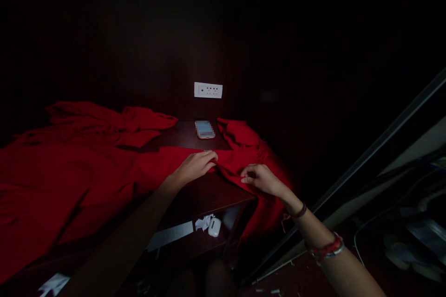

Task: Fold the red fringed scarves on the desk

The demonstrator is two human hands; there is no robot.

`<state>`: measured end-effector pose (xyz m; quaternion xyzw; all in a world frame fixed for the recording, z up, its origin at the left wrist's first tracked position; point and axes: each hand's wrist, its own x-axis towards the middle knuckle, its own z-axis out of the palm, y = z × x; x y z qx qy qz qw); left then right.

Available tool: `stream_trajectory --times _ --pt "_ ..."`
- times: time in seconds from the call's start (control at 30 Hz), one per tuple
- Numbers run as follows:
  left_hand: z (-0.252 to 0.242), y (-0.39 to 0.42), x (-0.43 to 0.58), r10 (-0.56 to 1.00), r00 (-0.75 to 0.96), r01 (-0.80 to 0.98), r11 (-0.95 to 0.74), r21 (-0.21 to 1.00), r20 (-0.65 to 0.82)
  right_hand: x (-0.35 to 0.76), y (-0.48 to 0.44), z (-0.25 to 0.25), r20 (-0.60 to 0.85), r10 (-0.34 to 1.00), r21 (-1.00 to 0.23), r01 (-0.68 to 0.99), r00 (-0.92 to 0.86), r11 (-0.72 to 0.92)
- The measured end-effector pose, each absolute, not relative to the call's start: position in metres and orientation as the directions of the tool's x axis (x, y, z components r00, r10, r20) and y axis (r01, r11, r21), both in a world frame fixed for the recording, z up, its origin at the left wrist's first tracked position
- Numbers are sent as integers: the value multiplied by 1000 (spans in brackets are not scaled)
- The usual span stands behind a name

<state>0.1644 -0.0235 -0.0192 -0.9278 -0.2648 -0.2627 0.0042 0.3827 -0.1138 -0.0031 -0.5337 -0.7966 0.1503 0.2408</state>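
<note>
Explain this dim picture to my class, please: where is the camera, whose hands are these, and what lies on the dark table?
There is no machine here. One camera sits on a person's head and looks forward and down, so both bare arms are that person's own. The left hand and the right hand, with bracelets on its arm, each pinch a fold of a large red cloth spread over a dark wooden table. A flat phone with a lit screen lies near the wall, below a white wall socket. On the shelf beneath sit a small white rounded case and crumpled white paper. The rest is too dark to tell.
</note>
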Motion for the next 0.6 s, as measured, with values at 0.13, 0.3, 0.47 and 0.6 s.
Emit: stream_trajectory --times 0.13,0.3,0.47,0.6 --pt "-20 -24 164 489 738 496 -860 116 464 385 -111 -13 178 947 -636 703 -268 319" --pt "-19 -25 164 481 752 481 -868 125 451 390 -104 -19 90 973 -726 655 -211 209" --pt "-20 -24 164 488 756 485 -865 126 437 385 -105 -12 51 980 -857 495 -190 141" --pt "-18 -27 164 473 779 474 -874 108 413 384 -108 0 59 995 -930 358 -80 84"
